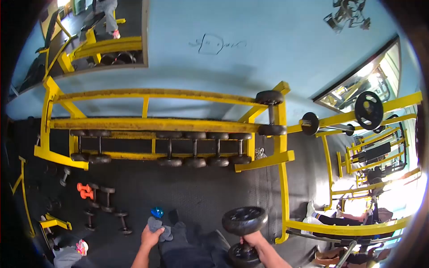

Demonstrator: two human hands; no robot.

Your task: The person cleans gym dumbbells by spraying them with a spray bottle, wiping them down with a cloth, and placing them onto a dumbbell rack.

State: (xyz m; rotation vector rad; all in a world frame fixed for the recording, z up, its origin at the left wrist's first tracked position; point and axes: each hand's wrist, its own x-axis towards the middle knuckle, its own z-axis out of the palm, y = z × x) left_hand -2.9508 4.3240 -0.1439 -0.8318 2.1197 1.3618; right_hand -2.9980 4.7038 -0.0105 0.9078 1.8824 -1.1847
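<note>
My right hand [253, 240] is wrapped round the handle of a large black dumbbell [245, 219], which is held upright with one round head above the hand and the other below. My left hand [151, 236] is closed on a crumpled grey cloth [159, 228]. Just beyond the cloth shows a shiny blue object [157, 211], perhaps a bottle; whether the hand holds it too I cannot tell. In front of me stands a yellow dumbbell rack [156, 124]. Several black dumbbells [195, 149] stand on its lower tier, and one dumbbell [271, 112] sits at the right end of the upper tier.
On the black floor [196, 187] at left lie orange dumbbells [85, 191] and several black dumbbells [107, 199]. A yellow barbell stand [284, 201] with weight plates [369, 110] is at right. A person's leg [339, 219] shows behind it. Another person's shoe [82, 247] is at lower left.
</note>
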